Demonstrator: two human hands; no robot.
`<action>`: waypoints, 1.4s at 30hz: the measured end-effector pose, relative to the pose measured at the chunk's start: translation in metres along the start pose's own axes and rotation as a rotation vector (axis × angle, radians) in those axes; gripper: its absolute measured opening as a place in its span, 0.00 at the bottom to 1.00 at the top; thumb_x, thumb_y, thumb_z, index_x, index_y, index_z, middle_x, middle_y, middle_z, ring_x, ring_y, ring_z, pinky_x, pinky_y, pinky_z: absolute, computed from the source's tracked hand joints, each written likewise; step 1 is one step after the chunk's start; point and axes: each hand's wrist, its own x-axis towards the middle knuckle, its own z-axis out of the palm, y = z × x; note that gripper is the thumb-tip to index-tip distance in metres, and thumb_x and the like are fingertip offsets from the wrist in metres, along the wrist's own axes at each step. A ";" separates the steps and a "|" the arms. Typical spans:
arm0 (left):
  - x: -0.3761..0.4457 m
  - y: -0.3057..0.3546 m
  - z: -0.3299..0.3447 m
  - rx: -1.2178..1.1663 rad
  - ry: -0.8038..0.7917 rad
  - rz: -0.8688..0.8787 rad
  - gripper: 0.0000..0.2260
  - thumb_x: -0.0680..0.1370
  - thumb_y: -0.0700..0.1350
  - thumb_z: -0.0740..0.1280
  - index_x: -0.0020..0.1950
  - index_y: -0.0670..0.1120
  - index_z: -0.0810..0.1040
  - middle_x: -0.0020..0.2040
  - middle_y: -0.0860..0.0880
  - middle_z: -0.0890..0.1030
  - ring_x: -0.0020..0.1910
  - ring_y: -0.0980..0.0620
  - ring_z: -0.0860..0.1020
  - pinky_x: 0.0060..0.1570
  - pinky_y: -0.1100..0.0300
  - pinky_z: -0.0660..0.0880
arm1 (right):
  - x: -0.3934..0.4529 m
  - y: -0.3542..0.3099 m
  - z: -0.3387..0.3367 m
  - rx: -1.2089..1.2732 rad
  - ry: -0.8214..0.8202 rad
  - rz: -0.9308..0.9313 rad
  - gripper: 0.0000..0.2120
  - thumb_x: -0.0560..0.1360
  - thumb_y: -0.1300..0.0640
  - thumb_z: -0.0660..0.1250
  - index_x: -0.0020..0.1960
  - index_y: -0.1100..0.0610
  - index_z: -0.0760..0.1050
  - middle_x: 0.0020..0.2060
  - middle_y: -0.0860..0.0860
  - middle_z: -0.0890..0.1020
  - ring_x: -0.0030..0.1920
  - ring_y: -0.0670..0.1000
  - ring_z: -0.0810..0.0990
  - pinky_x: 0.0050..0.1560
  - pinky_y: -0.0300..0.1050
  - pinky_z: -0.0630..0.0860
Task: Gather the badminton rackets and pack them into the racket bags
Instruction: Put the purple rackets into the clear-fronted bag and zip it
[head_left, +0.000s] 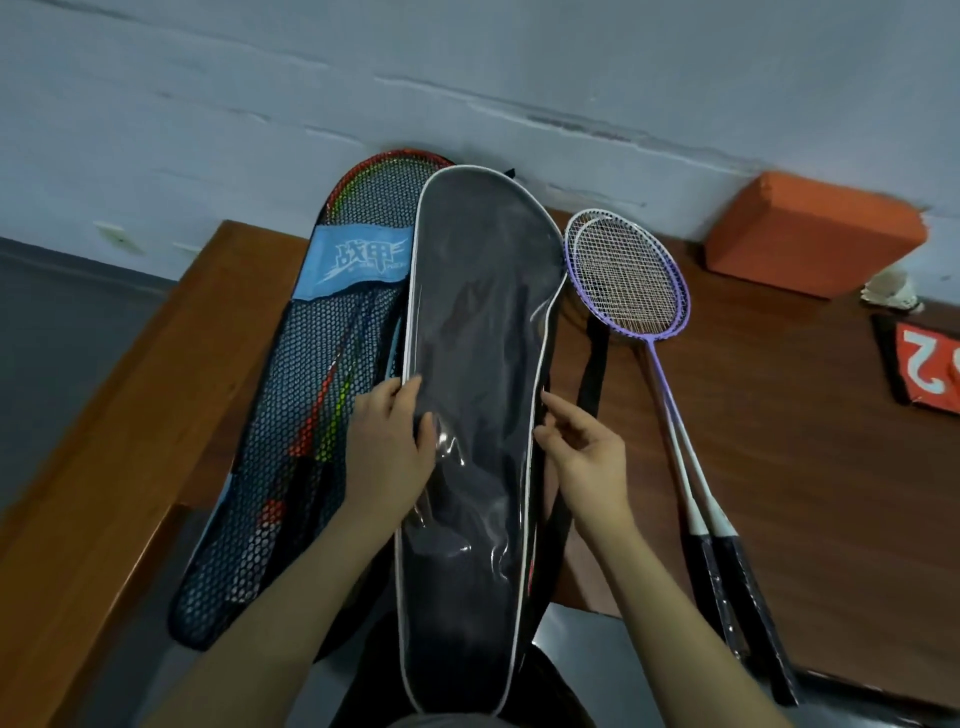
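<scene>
Wooden table (810, 467), two racket bags (467, 364), purple rackets (631, 280), orange block (810, 234), perhaps foam

Single view, head-worn, wide-angle; looks forward and steeply down over the bench (779, 467), with strong curvature at the frame edges; horizon tilted, the wall (467, 78) running slantwise across the top; camera sits close, both forearms entering from the bottom edge, left hand (387, 447) and right hand (587, 457) near centre frame; black racket bag (467, 389) fills the middle, running from the bottom edge up toward the wall; bench edge and floor (62, 338) show at left; no second view to compare.
</scene>
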 end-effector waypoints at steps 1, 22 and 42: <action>-0.001 -0.001 0.001 0.055 0.005 -0.001 0.17 0.75 0.44 0.66 0.62 0.39 0.74 0.59 0.38 0.74 0.58 0.39 0.71 0.56 0.45 0.70 | -0.001 -0.001 0.001 -0.008 0.005 -0.008 0.17 0.72 0.72 0.67 0.57 0.57 0.78 0.37 0.49 0.79 0.37 0.38 0.76 0.44 0.27 0.72; 0.069 0.088 0.025 -0.333 -0.397 -0.109 0.10 0.68 0.40 0.71 0.48 0.44 0.79 0.39 0.49 0.81 0.43 0.51 0.80 0.46 0.59 0.76 | -0.019 0.006 0.003 0.035 0.093 0.027 0.08 0.71 0.70 0.68 0.46 0.59 0.77 0.36 0.51 0.79 0.36 0.41 0.77 0.41 0.32 0.73; 0.062 0.050 -0.027 -0.852 -0.185 -0.183 0.09 0.72 0.34 0.70 0.49 0.46 0.81 0.39 0.48 0.82 0.35 0.59 0.79 0.41 0.68 0.76 | 0.011 -0.006 0.040 -0.047 -0.168 -0.017 0.16 0.72 0.68 0.69 0.55 0.54 0.73 0.32 0.48 0.76 0.35 0.43 0.74 0.41 0.32 0.71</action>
